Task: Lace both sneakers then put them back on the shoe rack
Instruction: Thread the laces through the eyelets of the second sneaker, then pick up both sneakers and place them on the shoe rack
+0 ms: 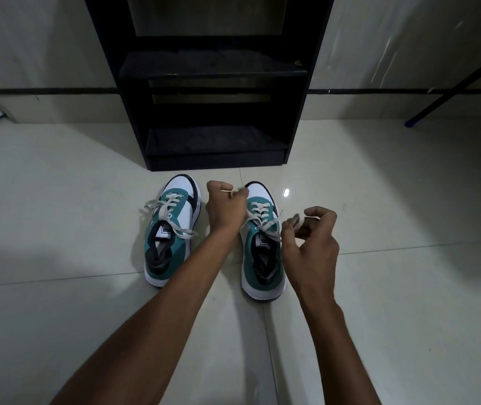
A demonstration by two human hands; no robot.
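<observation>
Sneakers sitting side by side on floor [58, 229], toes facing shoe rack [215, 147] for easy return. Left sneaker [172, 229] laced, untied. Left hand [226, 207] and right hand [312, 247] each pinching lace end [268, 232] of right sneaker [262, 258], pulling apart, probably tightening.

Nothing legible — the tongue label of the left sneaker [165, 230] and of the right sneaker [263, 239] carries dark marks too blurred to read.

Glossy pale cream floor tiles [379, 287] spread under and beyond the fingers, catching a small light glint [286, 192]. Farther ahead, pale wall panels [43, 54] carry a dark horizontal band [58, 91].
</observation>
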